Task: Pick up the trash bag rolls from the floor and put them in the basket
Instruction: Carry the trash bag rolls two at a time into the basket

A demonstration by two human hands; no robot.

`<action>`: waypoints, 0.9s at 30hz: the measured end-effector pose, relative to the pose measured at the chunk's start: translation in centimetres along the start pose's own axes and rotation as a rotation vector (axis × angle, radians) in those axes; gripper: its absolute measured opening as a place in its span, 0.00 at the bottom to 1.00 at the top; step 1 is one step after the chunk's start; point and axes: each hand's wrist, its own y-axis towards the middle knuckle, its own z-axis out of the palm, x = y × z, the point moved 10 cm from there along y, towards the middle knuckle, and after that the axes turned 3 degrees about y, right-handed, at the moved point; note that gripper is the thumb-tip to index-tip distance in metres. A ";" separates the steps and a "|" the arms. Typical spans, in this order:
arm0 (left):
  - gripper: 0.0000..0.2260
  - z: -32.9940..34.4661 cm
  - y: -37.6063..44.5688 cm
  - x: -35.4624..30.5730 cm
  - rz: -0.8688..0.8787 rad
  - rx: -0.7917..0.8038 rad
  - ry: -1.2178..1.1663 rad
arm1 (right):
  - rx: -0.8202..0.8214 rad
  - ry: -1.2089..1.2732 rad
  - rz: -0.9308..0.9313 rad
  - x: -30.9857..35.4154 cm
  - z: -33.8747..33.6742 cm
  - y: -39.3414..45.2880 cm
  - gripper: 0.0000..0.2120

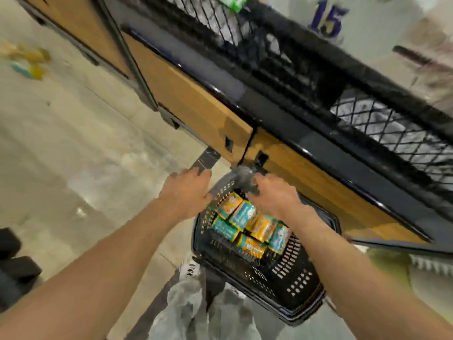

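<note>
Both bare arms reach forward, left hand (187, 190) and right hand (272, 195) curled.

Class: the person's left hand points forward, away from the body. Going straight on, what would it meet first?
Probably the grey strip just beyond the left hand, then the wooden shelf base; blur leaves depth unsure.

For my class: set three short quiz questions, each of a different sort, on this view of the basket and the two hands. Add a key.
1. True or false: the basket is empty.
2. Which hand's grip is on the grey handle? A. left B. right
3. Fill in: coloured packs also lie blurred on the ____ at far left.

Key: 1. False, trash bag rolls lie in it. 2. B, the right hand; the left hand is at the rim. 3. floor.
</note>
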 end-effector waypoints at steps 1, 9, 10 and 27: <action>0.19 -2.8 -1.6 1.6 -0.025 -0.030 -0.012 | -0.015 -0.036 -0.047 2.9 -2.6 -0.8 0.19; 0.19 -18.1 -15.2 18.1 -0.277 -0.228 -0.154 | -0.099 -0.139 -0.360 27.3 -16.7 -6.2 0.17; 0.19 -19.1 -17.1 20.7 -0.311 -0.241 -0.167 | -0.103 -0.159 -0.398 30.3 -17.6 -6.9 0.17; 0.18 -24.8 -33.7 54.5 -0.828 -0.348 -0.247 | -0.098 -0.391 -0.773 68.3 -23.3 -4.4 0.18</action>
